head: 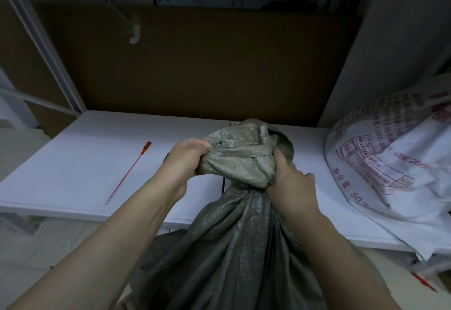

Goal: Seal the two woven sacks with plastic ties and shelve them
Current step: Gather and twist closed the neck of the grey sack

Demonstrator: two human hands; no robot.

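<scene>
White sack point(400, 187) cropped (print point(366, 160) blurred); grey sack point(234, 248) cropped

Only the person's two arms and hands are in view. The left forearm point(122, 224) and the right forearm point(341, 248) are both bare, from the wrist down to where the lower edge of the frame cuts them off. Both are slim and smooth. A faint crease crosses the left arm near the lower edge. The left hand point(188, 156) shows its back and a row of knuckles. The right hand point(290, 187) shows its broad back and thumb. The light is dim, so nails and finer marks are too blurred to tell.
</scene>
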